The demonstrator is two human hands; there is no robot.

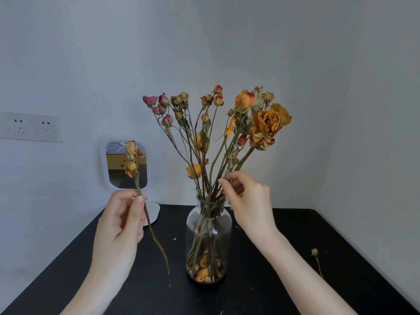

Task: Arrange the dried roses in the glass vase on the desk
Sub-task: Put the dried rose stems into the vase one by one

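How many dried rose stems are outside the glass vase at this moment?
2. One stem is held upright in the left hand, beside the glass vase. One small stem lies on the desk at the right. None seems hidden.

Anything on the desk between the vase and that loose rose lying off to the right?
In the head view, only the right forearm crosses above; the desk between glass vase and loose rose looks bare.

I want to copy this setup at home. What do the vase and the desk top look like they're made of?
Vase: clear glass, smooth and glossy; the stems and fallen petals inside show straight through its wall. Desk top: black with a matte finish and almost no reflection, probably painted or laminated board, though the look doesn't settle which.
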